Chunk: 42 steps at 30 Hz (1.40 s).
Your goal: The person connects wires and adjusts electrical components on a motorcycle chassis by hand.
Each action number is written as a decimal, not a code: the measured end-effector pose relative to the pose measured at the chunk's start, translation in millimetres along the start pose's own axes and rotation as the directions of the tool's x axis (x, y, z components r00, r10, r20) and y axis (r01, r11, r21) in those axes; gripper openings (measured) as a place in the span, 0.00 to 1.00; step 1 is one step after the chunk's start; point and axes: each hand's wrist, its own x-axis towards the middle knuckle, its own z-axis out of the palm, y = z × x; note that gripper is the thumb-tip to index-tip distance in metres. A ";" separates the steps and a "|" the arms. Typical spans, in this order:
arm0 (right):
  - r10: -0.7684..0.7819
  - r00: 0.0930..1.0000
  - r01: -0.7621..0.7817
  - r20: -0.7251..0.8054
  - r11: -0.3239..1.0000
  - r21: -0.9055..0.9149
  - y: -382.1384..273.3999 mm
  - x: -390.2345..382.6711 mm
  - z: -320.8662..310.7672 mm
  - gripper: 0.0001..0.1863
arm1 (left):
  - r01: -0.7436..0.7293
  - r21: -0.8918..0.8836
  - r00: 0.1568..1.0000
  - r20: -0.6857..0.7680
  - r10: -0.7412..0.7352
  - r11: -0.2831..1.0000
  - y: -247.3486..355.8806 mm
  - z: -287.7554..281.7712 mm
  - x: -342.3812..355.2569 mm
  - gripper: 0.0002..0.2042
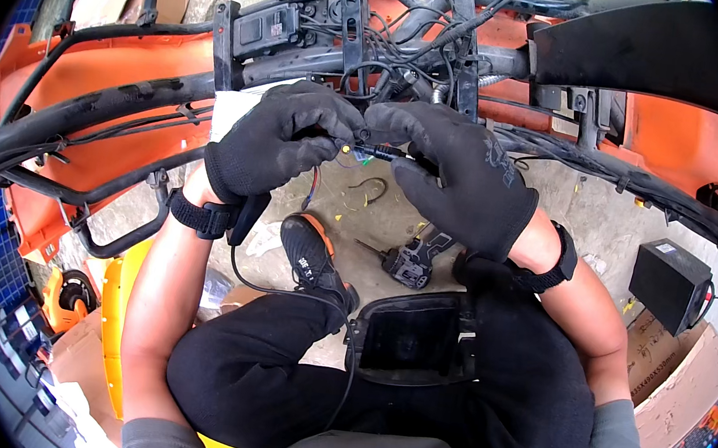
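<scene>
Both my hands wear black work gloves and meet in front of the vehicle frame. Between them runs a short black cable (382, 151) with a small yellow spot at its left end. My left hand (285, 138) pinches that end between thumb and fingers. Around the cable's right part my right hand (466, 174) is closed, its thumb below. A bit of green and purple wire shows just under the cable, and thin red and blue wires (313, 188) hang below my left hand. The exact shape of the cable ends is hidden by the gloves.
A black tubular frame (144, 93) with orange panels (175, 53) crosses ahead, wiring bundled at its middle. Below lie a cordless drill (410, 261) and a loose black wire (369, 191) on concrete. A black box (671, 284) rests by a cardboard box (677, 384) at right.
</scene>
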 end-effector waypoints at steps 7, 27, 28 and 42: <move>-0.008 1.000 0.009 0.007 0.997 -0.083 -0.9 -2.1 -0.4 0.24 | -0.043 0.022 0.999 0.000 0.043 0.999 3.2 0.0 2.6 0.07; 0.175 0.984 -0.179 0.044 0.980 0.083 4.1 -39.2 -1.3 0.20 | 0.234 -0.046 0.972 -0.018 -0.235 0.971 0.5 6.7 -4.3 0.12; 0.159 0.987 -0.159 0.004 0.986 0.055 4.0 -36.5 -0.5 0.19 | 0.236 -0.054 0.971 -0.022 -0.238 0.970 0.6 6.6 -4.8 0.11; 0.288 0.957 -0.288 -0.028 0.957 0.001 -4.0 -23.8 5.7 0.16 | 0.111 0.061 0.981 -0.164 -0.100 0.992 2.0 16.1 -0.5 0.06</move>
